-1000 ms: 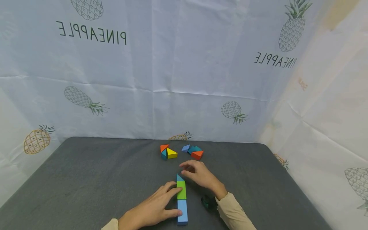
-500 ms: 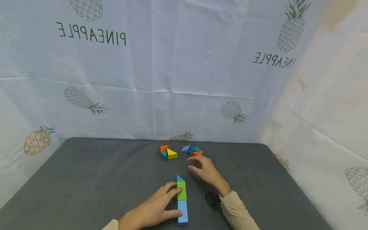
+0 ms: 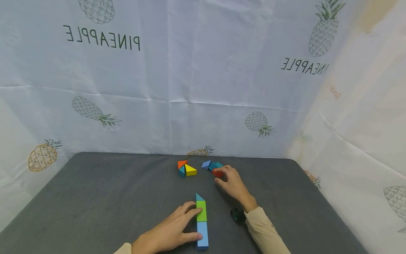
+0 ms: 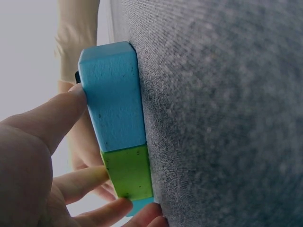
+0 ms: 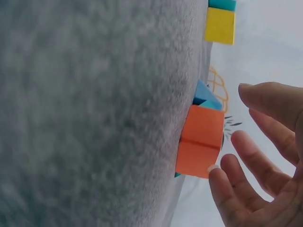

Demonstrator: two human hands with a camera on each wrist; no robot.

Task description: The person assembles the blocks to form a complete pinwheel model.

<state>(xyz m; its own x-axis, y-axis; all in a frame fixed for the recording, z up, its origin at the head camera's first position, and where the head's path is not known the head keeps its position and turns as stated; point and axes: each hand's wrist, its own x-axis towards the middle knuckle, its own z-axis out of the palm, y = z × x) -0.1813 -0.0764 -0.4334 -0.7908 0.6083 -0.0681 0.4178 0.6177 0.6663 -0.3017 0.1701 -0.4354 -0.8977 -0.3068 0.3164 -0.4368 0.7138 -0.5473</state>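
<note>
A light blue rectangular block point(image 3: 203, 229), a green block point(image 3: 202, 216) and a small blue triangular block point(image 3: 199, 198) form a straight line on the table. My left hand point(image 3: 169, 227) lies along the line's left side, thumb on the light blue block and fingertips on the green one. At the back, my right hand point(image 3: 234, 184) reaches over an orange-red triangular block point(image 5: 201, 139), which it partly covers in the head view. In the right wrist view its fingers are spread loosely, with one fingertip right at the block's edge.
Left of the right hand's blocks sits a cluster of orange point(image 3: 182, 163), teal point(image 3: 182, 171) and yellow point(image 3: 191, 170) blocks. A blue block point(image 3: 205, 164) and teal pieces point(image 3: 213, 166) adjoin the orange-red one. A pineapple-print cloth point(image 3: 203, 70) hangs behind the dark table point(image 3: 127, 190).
My right hand has moved away from the tip of the block line, back and to the right, to the orange-red block. My left hand has stayed at the line.
</note>
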